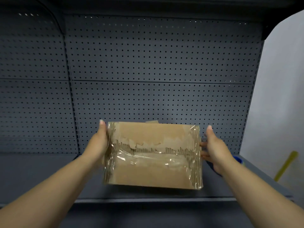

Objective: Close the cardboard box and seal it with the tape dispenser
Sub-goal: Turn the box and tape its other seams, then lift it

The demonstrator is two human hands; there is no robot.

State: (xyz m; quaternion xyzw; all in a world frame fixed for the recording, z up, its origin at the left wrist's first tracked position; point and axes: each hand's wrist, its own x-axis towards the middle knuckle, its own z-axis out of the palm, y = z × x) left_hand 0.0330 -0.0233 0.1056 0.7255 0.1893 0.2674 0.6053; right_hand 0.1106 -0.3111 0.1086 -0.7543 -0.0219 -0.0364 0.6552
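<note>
Shelf: a dark grey shelf [49, 175] is seen below both grips and the box; whether the box is rested on it or lifted off it cannot be told
Left grip: the left grip [98, 142] is released and laid flat against the box's left side, with the thumb pointed up along the edge; its fingers are hidden by the box
Right grip: the right grip [217, 150] is released, the thumb is raised, and the fingertips [203, 143] are set against the box's right side
Cardboard box: the cardboard box [153, 175] is held closed between the two grips, its broad face tilted toward the camera
Tape: clear tape [148, 156] is stretched across the middle from one grip to the other and wrapped over both ends; torn paper is shown along the seam
Blue object: a blue object [237, 159] is partly hidden just behind the right grip; what it is cannot be told
Yellow stick: a yellow stick [286, 165] is leaned further out past the right grip
Pegboard: a grey pegboard [148, 63] is stood upright beyond both grips
Wall: a pale wall [279, 79] is seen to the right of the right grip
</note>
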